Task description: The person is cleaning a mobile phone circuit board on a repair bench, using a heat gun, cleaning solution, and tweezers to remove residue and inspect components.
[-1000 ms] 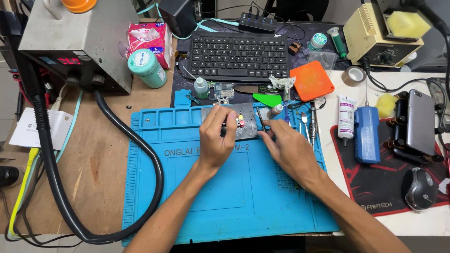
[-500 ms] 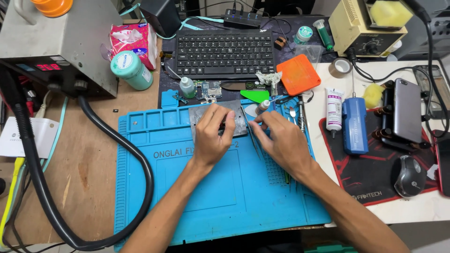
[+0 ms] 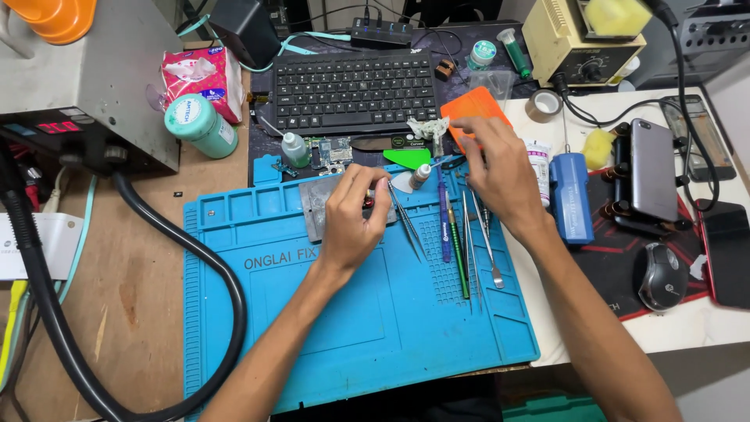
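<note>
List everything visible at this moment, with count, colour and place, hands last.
work mat: 1, blue, centre of the bench
metal plate: 1, grey, on the mat's top edge, under the left hand
hand tools: several, metal and blue, lying on the mat's right part
keyboard: 1, black, behind the mat
tissue pack: 1, pink, left of the keyboard
round tub: 1, teal, beside the tissue pack
hose: 1, black, looping along the mat's left
orange card: 1, behind the right hand
phone: 1, grey, in a holder at right
mouse: 1, grey, at right
left hand: on the metal plate
right hand: above the tools, what it grips is unclear
</note>
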